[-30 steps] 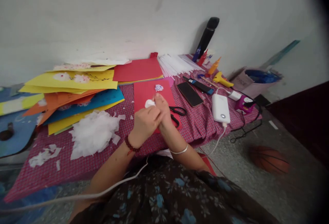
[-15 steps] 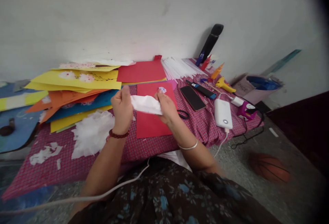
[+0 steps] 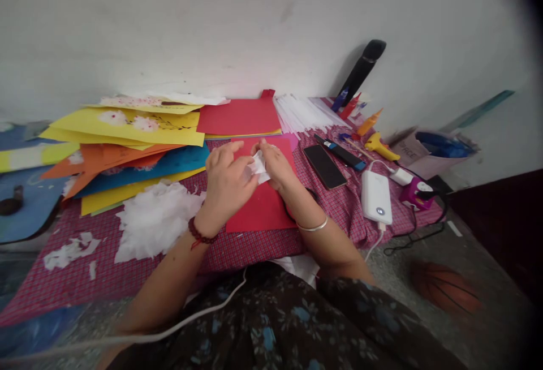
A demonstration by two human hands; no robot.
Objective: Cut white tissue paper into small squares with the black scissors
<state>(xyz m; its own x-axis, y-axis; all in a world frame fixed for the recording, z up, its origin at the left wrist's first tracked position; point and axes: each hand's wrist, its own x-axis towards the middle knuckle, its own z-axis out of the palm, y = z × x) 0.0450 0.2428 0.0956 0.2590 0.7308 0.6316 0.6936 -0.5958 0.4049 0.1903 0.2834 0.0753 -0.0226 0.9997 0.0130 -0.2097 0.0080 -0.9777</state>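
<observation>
Over a red sheet of paper (image 3: 261,211), my two hands are close together with a small crumpled piece of white tissue paper (image 3: 262,168) between them. My right hand (image 3: 278,167) is closed on the tissue, thumb and fingers pressed against it. My left hand (image 3: 227,180) curls in from the other side, its bent fingertips gripping the tissue's left edge. Part of the tissue is hidden by the fingers. To the left, a heap of white tissue pieces (image 3: 155,223) lies on the checked cloth (image 3: 139,276).
Coloured paper sheets (image 3: 169,132) are stacked at left behind the tissue heap. Towards the right lie a phone (image 3: 324,166), a box cutter (image 3: 343,154), a yellow glue gun (image 3: 379,146) and a white power bank (image 3: 376,196). White strips (image 3: 305,112) lie near the wall. A basketball (image 3: 443,286) is on the floor.
The tissue was stretched flat between my hands; now it is bunched up small. My left hand has moved right, close to my right hand. The camera view has shifted slightly.
</observation>
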